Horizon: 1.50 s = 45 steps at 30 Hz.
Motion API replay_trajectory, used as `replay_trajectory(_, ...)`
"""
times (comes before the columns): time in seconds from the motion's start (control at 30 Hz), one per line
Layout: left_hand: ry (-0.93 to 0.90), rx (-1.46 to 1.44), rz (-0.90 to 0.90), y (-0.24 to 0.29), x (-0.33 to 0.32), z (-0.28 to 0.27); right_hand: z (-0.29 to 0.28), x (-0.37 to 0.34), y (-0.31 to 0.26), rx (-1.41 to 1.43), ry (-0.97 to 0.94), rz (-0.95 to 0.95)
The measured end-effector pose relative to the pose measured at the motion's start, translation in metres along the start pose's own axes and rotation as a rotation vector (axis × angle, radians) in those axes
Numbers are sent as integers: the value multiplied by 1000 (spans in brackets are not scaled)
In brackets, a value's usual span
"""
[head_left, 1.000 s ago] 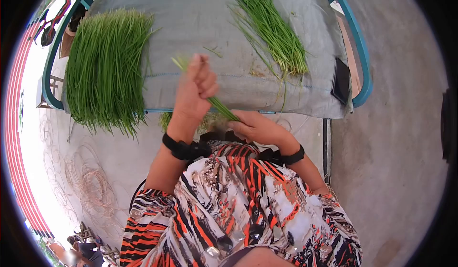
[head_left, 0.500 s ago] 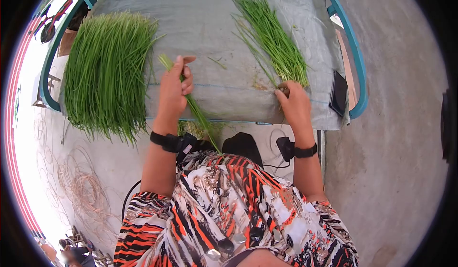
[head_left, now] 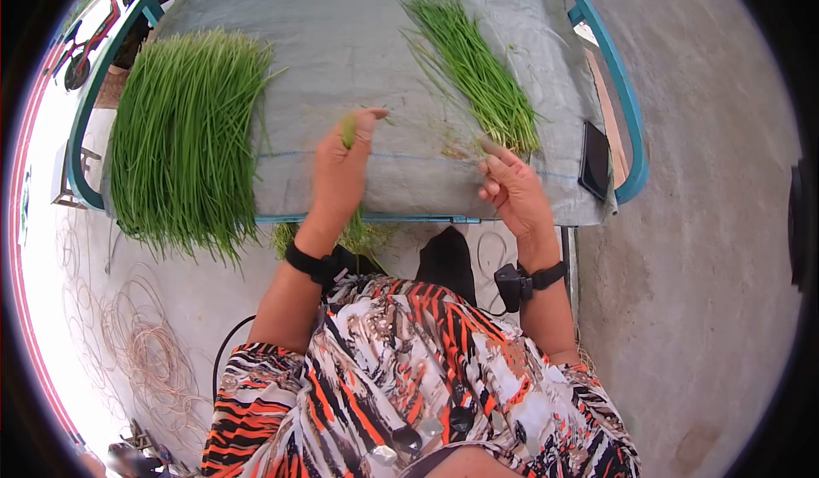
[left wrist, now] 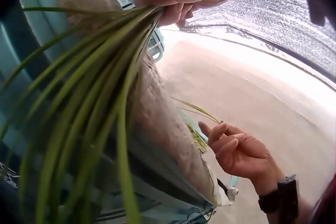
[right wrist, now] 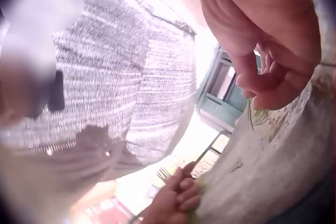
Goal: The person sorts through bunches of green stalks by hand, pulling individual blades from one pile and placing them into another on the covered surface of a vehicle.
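Observation:
My left hand (head_left: 341,171) grips a small bunch of green chives (left wrist: 89,92) above the front of the cloth-covered table. In the left wrist view the long leaves fan downward from the fist. The right hand (head_left: 519,195) is at the root end of a loose pile of chives (head_left: 478,68), thumb and forefinger together. A few thin chive stalks (left wrist: 202,111) show at its fingertips in the left wrist view. A large, evenly laid pile of chives (head_left: 188,136) lies on the left, its tips hanging over the front edge.
Grey cloth (head_left: 333,68) covers the table, with scraps of trimmings (head_left: 452,145) near the right hand. A black phone (head_left: 595,160) lies at the right, beside the blue metal rail (head_left: 627,128). Below the table are more green scraps (head_left: 367,237); coiled wire (head_left: 153,350) is on the floor.
The right hand has gone from the bunch near my lap out to the loose pile and lifted slightly, with thin stalks. My left hand keeps the bunch, moving left, then back right.

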<state>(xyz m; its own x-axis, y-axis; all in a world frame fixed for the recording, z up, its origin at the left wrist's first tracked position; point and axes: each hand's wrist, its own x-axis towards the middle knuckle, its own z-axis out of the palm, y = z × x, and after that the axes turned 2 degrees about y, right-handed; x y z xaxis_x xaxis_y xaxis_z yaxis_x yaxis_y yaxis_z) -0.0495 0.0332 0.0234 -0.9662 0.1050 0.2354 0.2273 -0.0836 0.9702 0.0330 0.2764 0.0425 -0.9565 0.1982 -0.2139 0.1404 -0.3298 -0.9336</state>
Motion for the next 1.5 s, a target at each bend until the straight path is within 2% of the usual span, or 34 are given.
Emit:
replay_trajectory(0.07,-39,163,288,1,-4,14,1,0,2,14,-8,34)
replay_trajectory(0.17,-170,280,589,4,-13,36,4,-3,7,-46,-13,9)
replay_trajectory(0.27,-455,522,444,18,-25,46,15,-11,6,-144,-18,-69)
replay_trajectory(0.37,-407,595,555,6,-23,56,27,-20,-2,-261,-40,-163)
replay_trajectory(0.47,-530,601,569,7,-19,47,36,-27,-8,-330,-67,-206)
replay_trajectory(0.57,-556,580,545,11,-16,41,21,-25,-13,-377,-56,-271)
replay_trajectory(0.67,-347,544,557,14,-8,27,5,-18,-16,-244,135,-380)
replay_trajectory(0.77,-399,-58,-48,51,-10,19,25,-30,-30,-220,10,-309)
replay_trajectory(0.87,-455,-361,-170,58,-8,20,59,-36,-29,-293,-170,-192)
replay_trajectory(1.0,-299,-500,-232,55,-7,21,58,-28,-8,-518,-291,-80)
replay_trajectory(1.1,-149,-634,-258,31,4,9,50,-31,0,-366,-320,-38)
replay_trajectory(1.3,30,-795,-252,0,22,-14,31,-37,20,-382,-244,-15)
replay_trajectory(1.4,87,-800,-301,-11,24,-16,29,-41,23,-533,-175,-74)
replay_trajectory(1.5,187,-806,-365,-14,29,-13,23,-44,29,-522,-110,-152)
